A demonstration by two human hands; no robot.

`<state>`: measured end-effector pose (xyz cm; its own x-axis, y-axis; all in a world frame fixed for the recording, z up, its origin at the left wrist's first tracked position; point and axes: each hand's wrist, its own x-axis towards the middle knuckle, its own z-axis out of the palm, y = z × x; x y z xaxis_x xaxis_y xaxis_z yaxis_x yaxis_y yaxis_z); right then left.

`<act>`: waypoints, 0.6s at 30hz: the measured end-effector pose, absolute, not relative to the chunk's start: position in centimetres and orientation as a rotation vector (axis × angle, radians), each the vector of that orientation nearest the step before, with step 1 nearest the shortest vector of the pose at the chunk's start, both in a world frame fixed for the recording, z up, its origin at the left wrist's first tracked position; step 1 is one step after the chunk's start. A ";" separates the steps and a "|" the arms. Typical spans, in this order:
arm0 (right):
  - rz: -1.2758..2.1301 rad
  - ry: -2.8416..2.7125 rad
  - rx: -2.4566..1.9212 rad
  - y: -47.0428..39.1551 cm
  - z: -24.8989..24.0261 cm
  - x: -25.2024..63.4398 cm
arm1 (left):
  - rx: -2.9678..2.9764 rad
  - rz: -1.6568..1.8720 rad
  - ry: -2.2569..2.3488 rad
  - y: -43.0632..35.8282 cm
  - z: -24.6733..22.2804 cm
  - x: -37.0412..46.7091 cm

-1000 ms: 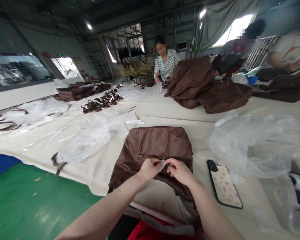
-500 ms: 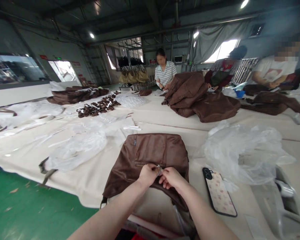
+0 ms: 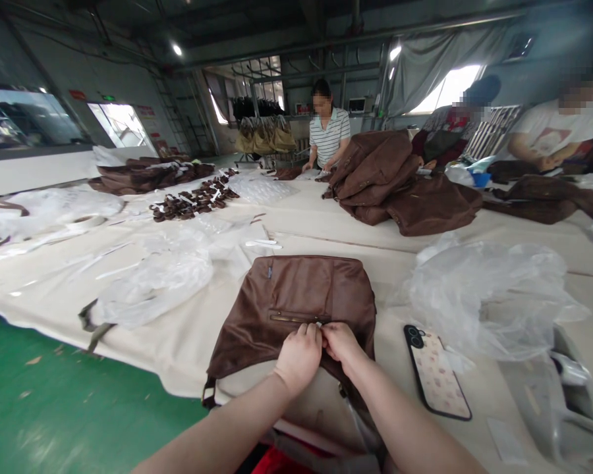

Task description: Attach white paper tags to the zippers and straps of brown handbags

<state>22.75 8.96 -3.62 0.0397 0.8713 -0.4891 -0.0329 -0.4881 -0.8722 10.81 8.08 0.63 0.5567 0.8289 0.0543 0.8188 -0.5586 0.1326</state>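
Observation:
A brown leather bag (image 3: 296,289) lies flat in front of me, with a zipper (image 3: 291,318) across its middle. Both my hands meet at the zipper's right end. My left hand (image 3: 301,352) is closed, its fingers bent down over the bag. Beside it, my right hand (image 3: 340,341) is pinched at a small whitish piece (image 3: 319,324), most of which the fingers hide. What my left fingertips hold cannot be made out.
On the right lie a phone (image 3: 439,375) and clear plastic (image 3: 494,296). More plastic (image 3: 153,283) is at left. Brown bags (image 3: 385,181) are piled farther back, near a person in a striped shirt (image 3: 330,135). Two more people are at the right. Straps (image 3: 192,201) lie back left.
My left hand has turned over, its back now upward, and its fingers press beside my right hand. More of the zipper shows. The view has shifted slightly.

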 end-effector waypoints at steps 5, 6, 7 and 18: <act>1.527 -0.901 -1.533 8.5 -3.1 22.8 | 2.698 0.148 1.388 7.9 0.6 11.0; 1.521 -0.910 -1.526 8.4 -3.0 22.8 | 2.673 0.153 1.396 7.9 0.8 11.0; 1.513 -0.918 -1.520 8.3 -3.0 22.9 | 2.641 0.163 1.408 8.0 1.1 10.9; 1.363 -1.038 -1.592 8.6 -3.6 22.4 | 2.166 0.030 1.491 11.4 2.0 10.2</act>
<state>22.40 8.64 -3.60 0.0907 0.9311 -0.3533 0.0926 -0.3611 -0.9279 10.23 11.42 1.96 0.3982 0.8795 -0.2604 0.8685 -0.2702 0.4155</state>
